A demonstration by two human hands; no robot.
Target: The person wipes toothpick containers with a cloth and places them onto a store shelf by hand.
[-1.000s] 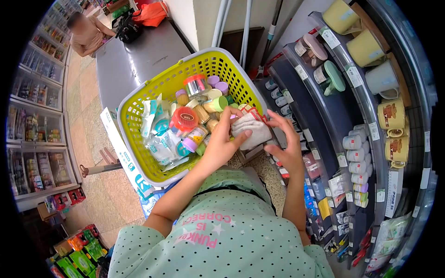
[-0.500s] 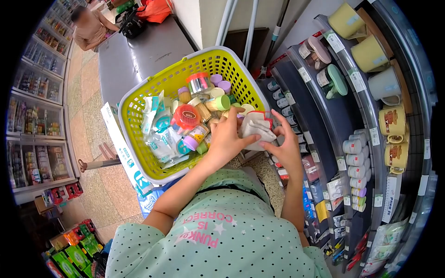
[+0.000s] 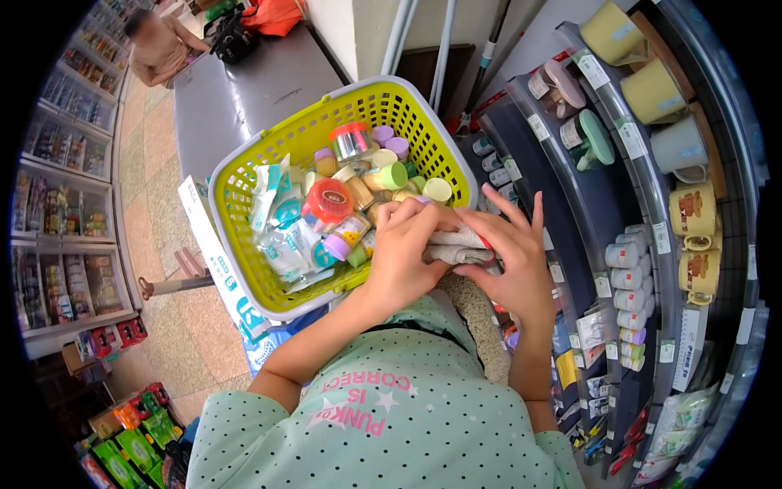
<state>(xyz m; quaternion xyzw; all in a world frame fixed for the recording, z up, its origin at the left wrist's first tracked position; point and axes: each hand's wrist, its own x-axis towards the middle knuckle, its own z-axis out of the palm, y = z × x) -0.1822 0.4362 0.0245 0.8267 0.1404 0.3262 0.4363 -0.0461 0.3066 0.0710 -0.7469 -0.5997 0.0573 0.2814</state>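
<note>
A folded grey-white cloth (image 3: pixel 460 246) with a red edge is held between my two hands, just off the near right corner of a yellow-green basket (image 3: pixel 244 191). My left hand (image 3: pixel 411 244) grips the cloth from its left side, fingers curled over it. On the other side my right hand (image 3: pixel 509 253) pinches it between thumb and fingers, with some fingers stretched out. Inside the basket lie a red-lidded jar (image 3: pixel 352 141), a round red container (image 3: pixel 328 201), several small capped jars and white-teal packets (image 3: pixel 285 253).
Dark shelves on the right carry yellow mugs (image 3: pixel 692 209), brushes and small rolls. A grey table (image 3: pixel 244 106) stands behind the basket, with a black bag (image 3: pixel 235 41) on it. Poles lean at the back. A person (image 3: pixel 160 49) is at the far left.
The cloth is now folded flatter and held lower. My left hand has moved a little down and covers more of it; my right hand has shifted right and its fingers cross over the cloth.
</note>
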